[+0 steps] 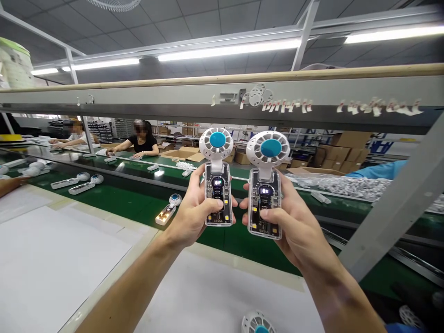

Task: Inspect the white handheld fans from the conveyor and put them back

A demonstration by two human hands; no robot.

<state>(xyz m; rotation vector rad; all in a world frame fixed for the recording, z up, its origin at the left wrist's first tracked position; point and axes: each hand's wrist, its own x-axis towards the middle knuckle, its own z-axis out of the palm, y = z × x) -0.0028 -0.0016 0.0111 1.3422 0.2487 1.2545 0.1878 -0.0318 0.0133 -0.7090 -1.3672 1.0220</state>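
Two bare forearms rise from the bottom edge toward a pair of small handheld fans held up side by side. Left hand [192, 215] is wrapped around the clear body of the left fan [217, 182], fingers closed behind it and thumb pressed on the front near a lit spot; its white round head with a blue centre stands upright above the fingers. Right hand [291, 224] grips the right fan [266, 185] the same way, thumb laid across the lower front, head upright. Both fans sit close together, just apart, with small yellow lights showing through their cases.

Below the left hand, on the green conveyor belt [114, 199], lies another fan [168, 209], glowing and flat on its side. Farther left of that hand, more fans [80, 181] lie on the belt. Beneath both wrists spreads a white table [62, 259], and a fan head [257, 323] peeks in at the bottom edge under the right forearm. Beyond the hands, across the belt, two seated people [140, 143] work at their own places.
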